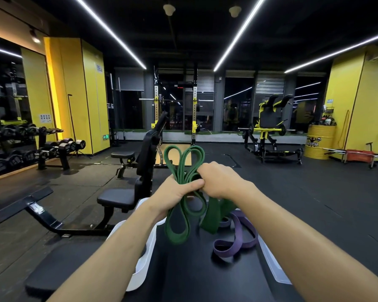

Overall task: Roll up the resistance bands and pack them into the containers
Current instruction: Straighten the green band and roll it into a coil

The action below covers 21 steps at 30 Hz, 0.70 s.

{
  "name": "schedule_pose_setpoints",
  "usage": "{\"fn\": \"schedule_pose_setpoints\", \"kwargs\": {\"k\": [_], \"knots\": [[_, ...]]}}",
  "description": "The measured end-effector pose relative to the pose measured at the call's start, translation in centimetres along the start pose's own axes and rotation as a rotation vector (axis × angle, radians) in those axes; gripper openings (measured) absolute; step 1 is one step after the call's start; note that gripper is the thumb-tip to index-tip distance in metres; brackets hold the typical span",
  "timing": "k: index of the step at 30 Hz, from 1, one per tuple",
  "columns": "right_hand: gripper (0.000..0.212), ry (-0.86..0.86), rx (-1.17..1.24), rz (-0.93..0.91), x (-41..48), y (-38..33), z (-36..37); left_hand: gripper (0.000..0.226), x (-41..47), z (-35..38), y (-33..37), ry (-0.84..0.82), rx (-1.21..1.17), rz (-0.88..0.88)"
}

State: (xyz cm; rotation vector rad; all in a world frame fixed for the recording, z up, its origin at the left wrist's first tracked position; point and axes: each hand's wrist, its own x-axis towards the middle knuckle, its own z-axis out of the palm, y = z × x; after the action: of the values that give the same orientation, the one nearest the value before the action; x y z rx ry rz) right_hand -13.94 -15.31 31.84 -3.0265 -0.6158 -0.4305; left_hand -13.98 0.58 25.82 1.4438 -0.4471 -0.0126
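Green band (175,239), folded in loops: gripped at its middle by left hand (176,194) and right hand (219,182). Purple band (240,231): on tabletop (194,276), right.

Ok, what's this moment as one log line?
phase: bundling | left hand: grips thin green band | right hand: grips same band | purple band: loose on bench | wide green band: loose on bench

Count, taken standing by the bench.

Hands: 2, the left hand (177,192) and the right hand (218,182).

Resistance bands: 3 certain.
- 1 narrow green band (177,225)
- 1 wide green band (212,216)
- 1 purple band (238,243)

A paler purple strip behind the purple band may be a fourth; cannot tell.

White translucent containers: 2, the left container (140,273) and the right container (275,273).

Yellow drum (320,141): 1.
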Motion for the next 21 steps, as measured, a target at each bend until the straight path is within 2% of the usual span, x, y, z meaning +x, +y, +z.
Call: {"fn": "schedule_pose_setpoints", "kwargs": {"k": [1, 3, 5, 10, 16, 19, 21], "knots": [[0.016, 0.004, 0.045, -0.019, 0.2, 0.2, 0.2, 0.031, 0.1, -0.2, -0.1, 0.021, -0.010, 0.023], [0.012, 0.015, 0.285, -0.062, 0.6, 0.9, 0.6, 0.017, 0.4, -0.7, -0.1, 0.132, -0.048, 0.037], [0.014, 0.020, 0.525, -0.092, 0.7, 1.5, 1.2, 0.013, 0.6, -1.2, -0.1, 0.228, -0.069, 0.039], [0.024, -0.048, 0.800, -0.099, 0.4, 2.8, 2.1, 0.001, 0.6, -1.7, 0.6, 0.346, -0.105, 0.095], [0.026, -0.113, 0.780, -0.052, 0.4, 5.3, 3.2, 0.011, 1.3, -3.4, 1.4, 0.476, -0.272, 0.032], [0.020, -0.025, 0.779, 0.004, 0.5, 6.1, 3.6, 0.010, 1.4, -4.3, 1.5, 0.510, -0.259, 0.024], [0.022, 0.140, 0.679, 0.090, 0.7, 6.2, 3.5, 0.010, 1.4, -4.5, 1.5, 0.520, -0.239, 0.035]]}}
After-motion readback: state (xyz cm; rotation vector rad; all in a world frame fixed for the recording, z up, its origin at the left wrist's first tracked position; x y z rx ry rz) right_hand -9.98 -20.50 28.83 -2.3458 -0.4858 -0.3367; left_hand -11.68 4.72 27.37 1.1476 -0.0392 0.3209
